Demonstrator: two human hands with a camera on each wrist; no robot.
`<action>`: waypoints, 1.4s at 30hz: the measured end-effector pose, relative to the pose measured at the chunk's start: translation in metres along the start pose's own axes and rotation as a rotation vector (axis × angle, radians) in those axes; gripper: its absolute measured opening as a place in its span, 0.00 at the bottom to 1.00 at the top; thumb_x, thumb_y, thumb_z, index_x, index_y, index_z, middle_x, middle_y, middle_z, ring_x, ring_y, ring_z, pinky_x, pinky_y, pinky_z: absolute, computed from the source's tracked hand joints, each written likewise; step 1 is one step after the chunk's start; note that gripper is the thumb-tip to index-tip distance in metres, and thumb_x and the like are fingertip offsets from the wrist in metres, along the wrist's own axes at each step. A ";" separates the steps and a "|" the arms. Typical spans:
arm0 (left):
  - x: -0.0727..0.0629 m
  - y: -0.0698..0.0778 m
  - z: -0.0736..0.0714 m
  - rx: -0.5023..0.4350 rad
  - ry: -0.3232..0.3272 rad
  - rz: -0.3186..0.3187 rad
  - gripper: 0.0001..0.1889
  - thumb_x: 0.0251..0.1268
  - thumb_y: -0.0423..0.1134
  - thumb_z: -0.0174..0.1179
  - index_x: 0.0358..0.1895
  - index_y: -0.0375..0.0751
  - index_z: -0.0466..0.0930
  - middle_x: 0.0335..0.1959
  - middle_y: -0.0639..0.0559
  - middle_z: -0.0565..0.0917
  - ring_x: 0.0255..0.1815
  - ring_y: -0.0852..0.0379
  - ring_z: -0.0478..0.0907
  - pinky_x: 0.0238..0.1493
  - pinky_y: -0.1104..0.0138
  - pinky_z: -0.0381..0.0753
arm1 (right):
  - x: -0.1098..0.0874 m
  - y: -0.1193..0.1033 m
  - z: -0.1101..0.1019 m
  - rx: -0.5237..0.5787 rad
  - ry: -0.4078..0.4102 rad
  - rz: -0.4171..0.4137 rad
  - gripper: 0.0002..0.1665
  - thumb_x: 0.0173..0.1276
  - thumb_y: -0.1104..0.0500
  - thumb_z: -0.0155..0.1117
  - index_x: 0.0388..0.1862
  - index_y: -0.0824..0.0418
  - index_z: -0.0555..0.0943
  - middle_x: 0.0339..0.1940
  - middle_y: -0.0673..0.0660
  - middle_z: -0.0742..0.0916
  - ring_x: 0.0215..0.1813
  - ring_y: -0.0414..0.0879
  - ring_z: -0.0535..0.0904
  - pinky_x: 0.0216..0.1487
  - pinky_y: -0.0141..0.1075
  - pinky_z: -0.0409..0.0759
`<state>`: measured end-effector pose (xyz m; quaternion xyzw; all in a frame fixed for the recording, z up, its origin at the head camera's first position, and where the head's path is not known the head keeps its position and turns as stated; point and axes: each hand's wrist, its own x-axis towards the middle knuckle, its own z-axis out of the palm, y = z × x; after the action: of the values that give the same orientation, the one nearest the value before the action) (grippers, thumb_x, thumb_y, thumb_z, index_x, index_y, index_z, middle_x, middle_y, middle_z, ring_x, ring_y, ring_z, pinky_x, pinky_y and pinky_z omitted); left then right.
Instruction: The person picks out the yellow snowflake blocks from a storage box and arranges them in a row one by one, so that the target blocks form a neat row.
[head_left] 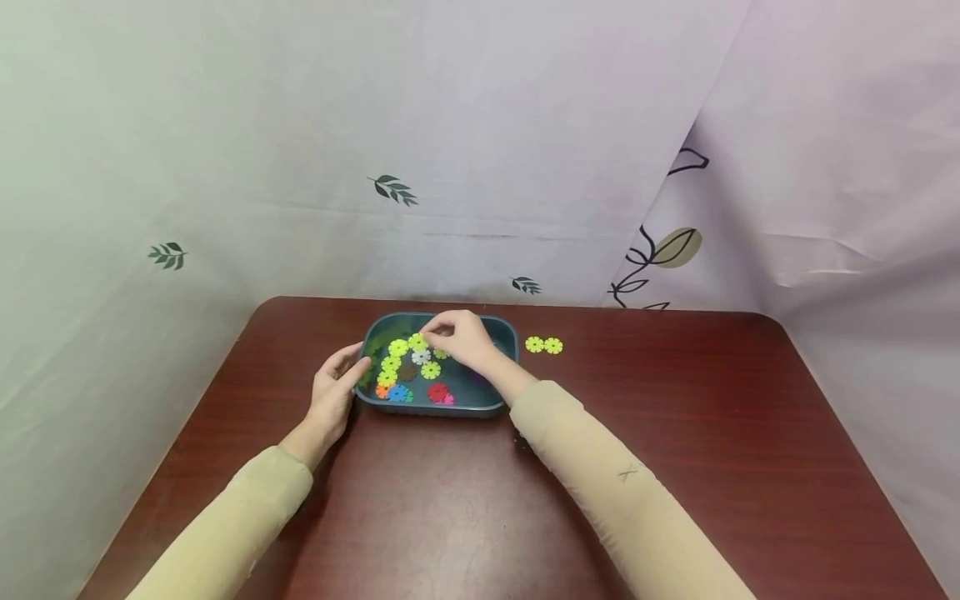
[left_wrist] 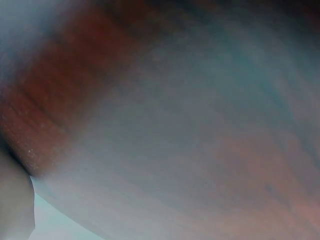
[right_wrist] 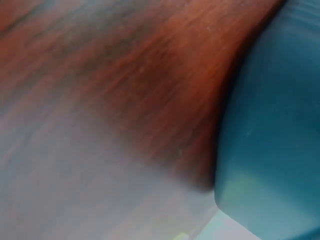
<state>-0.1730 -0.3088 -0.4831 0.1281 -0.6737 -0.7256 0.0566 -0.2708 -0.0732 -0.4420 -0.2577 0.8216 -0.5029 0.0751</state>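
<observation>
A dark blue tray (head_left: pixel 435 409) holds several small notched plastic discs. My left hand (head_left: pixel 333 392) grips its left rim, thumb over the edge and fingers along the outside. My right hand (head_left: pixel 461 337) reaches over the far side and pinches a yellow disc (head_left: pixel 417 341) between thumb and fingertips. Other yellow discs (head_left: pixel 391 363) run in a line down the tray's left part. Around them lie a white disc (head_left: pixel 422 357), a brown one (head_left: pixel 407 372), a blue one (head_left: pixel 397 392) and a red one (head_left: pixel 437 392). In the right wrist view the tray's outer wall (right_wrist: pixel 275 125) shows close up.
Two yellow discs (head_left: pixel 543 345) lie side by side on the brown table (head_left: pixel 675 400), right of the tray. Something small and dark (head_left: pixel 521 442) shows beside the right sleeve. A pale curtain with leaf prints (head_left: pixel 480 167) hangs behind. The left wrist view is mostly blurred.
</observation>
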 end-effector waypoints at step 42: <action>0.006 -0.001 -0.006 0.001 -0.020 -0.013 0.26 0.82 0.39 0.60 0.76 0.34 0.69 0.56 0.66 0.84 0.56 0.65 0.81 0.52 0.76 0.83 | -0.027 0.021 -0.086 0.169 0.254 0.065 0.11 0.75 0.62 0.71 0.49 0.68 0.91 0.40 0.65 0.92 0.47 0.70 0.87 0.47 0.45 0.89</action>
<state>-0.1768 -0.3164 -0.4850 0.1253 -0.6736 -0.7270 0.0454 -0.2875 0.0155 -0.4222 -0.1580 0.7873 -0.5960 0.0084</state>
